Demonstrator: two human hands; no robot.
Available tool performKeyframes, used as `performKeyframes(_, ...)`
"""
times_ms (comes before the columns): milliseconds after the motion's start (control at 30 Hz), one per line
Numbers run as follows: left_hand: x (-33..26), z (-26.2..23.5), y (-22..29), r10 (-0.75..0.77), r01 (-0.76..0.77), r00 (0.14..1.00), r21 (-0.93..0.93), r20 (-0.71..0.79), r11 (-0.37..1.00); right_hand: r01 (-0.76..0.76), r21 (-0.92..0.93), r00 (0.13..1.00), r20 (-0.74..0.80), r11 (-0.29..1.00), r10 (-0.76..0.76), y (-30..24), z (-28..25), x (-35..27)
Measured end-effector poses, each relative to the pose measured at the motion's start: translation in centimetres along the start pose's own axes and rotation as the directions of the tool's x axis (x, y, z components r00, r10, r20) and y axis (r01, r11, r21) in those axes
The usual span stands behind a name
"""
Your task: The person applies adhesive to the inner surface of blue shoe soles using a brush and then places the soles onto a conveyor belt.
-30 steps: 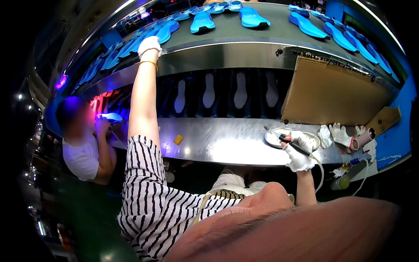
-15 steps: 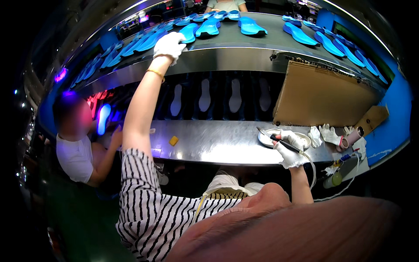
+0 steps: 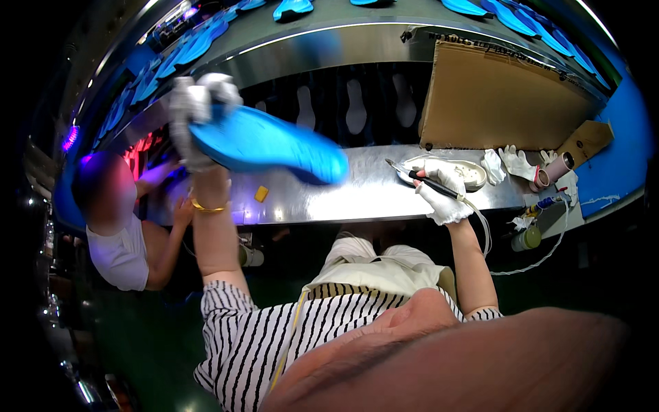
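Observation:
My left hand, in a white glove and blurred by motion, grips a blue shoe sole by its left end. The sole is tilted in the air above the metal bench, its free end pointing right. In my right hand, also gloved but with bare fingertips, lies a black pen-shaped tool with a thin metal tip and a pale cord. That tip points up and left, beside a white oval dish partly hidden by the hand.
Beyond the bench runs a green conveyor carrying several blue soles. Beneath it, pale sole shapes stand in a dark space. A cardboard sheet, spare gloves and a yellow block are around. Another person works at left.
My left hand has taken a blue sole from the conveyor and drawn it back toward me, over the bench. My right hand still holds the pen-shaped tool; the view has shifted.

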State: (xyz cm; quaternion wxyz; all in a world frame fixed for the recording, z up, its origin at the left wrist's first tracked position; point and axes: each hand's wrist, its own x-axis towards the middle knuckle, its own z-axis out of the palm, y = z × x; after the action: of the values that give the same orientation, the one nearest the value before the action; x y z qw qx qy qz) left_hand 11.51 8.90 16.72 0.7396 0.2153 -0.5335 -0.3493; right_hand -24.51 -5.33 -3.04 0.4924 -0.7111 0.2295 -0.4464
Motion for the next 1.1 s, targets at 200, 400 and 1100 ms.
performKeyframes(200,-11.0,0.5,-14.3,-0.507,0.451,0.845,-0.736,0.170,0.504,-0.064,-0.095,0.998,-0.014,0.993,0.063,-2.6,0.2,-0.4)
performKeyframes(400,-15.3,6.2,-16.5,-0.726,0.471,0.687,-0.765,0.006,0.440,-0.208,0.190,0.978,0.051,0.959,0.202,-3.7,1.0,0.6)
performKeyframes(1100,-14.5,8.4,-21.0,-0.638,0.379,0.681,-0.571,-0.361,0.728,0.017,0.126,0.993,0.117,0.992,-0.032,-3.8,7.0,1.4)
